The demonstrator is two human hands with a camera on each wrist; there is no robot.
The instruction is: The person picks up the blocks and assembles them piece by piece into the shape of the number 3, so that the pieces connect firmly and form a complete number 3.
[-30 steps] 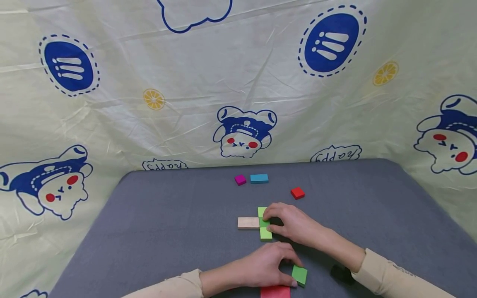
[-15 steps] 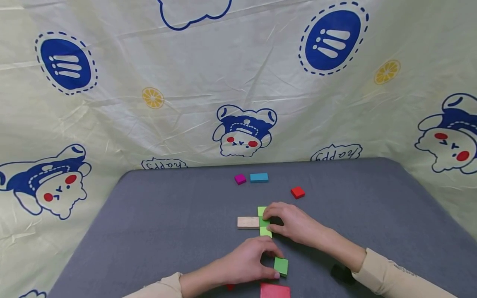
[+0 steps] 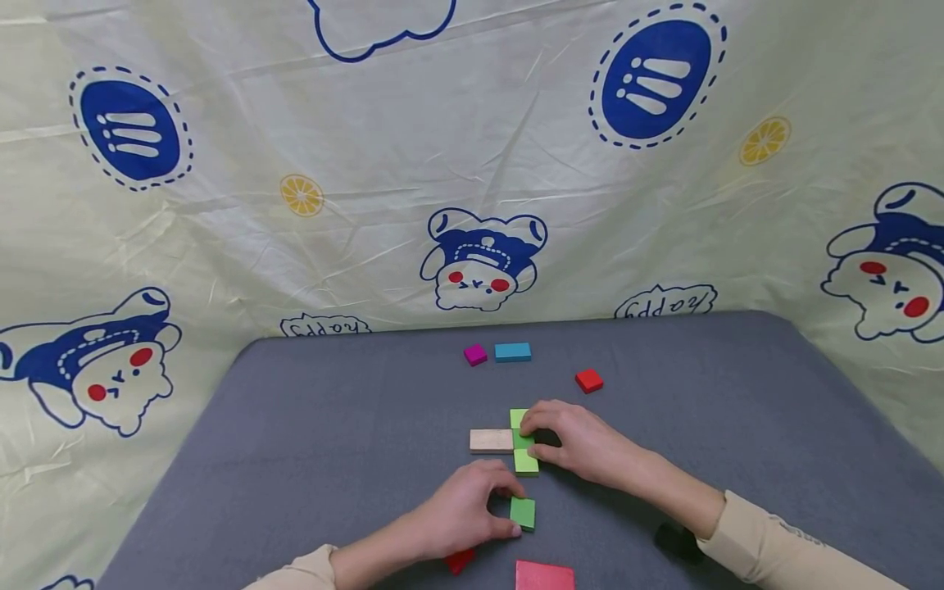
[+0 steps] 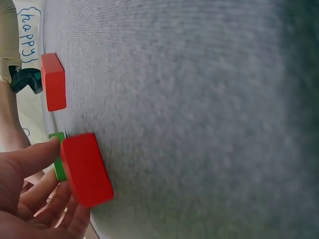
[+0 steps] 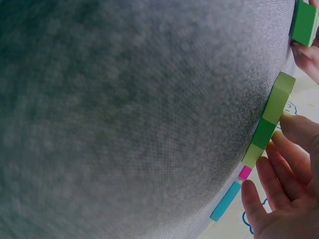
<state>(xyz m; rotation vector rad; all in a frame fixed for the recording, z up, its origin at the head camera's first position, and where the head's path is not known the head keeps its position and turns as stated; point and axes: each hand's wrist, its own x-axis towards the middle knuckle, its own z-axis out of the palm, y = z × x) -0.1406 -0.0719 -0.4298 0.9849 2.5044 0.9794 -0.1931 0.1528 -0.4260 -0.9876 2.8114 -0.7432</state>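
In the head view my left hand point(image 3: 463, 510) pinches a square green block point(image 3: 522, 514) between thumb and fingers, low over the grey table and just nearer than a short row of blocks. That row has a middle green block point(image 3: 522, 440) with a light green block point(image 3: 519, 418) behind it and another light green block point(image 3: 526, 464) in front. My right hand point(image 3: 578, 440) holds the middle green block, thumb and fingertips at its right side, partly covering the row. A plain wooden block point(image 3: 491, 441) touches the row's left side.
Further back lie a magenta block point(image 3: 475, 354), a blue block point(image 3: 512, 352) and a red block point(image 3: 589, 381). A pinkish-red block point(image 3: 544, 575) stands at the front edge of view. Another red block point(image 3: 460, 560) sits under my left wrist. A patterned cloth point(image 3: 369, 246) hangs behind.
My left hand has carried the green block leftward and slightly away from me, uncovering the pinkish-red block and the red block by the wrist. The right hand has stayed in place.
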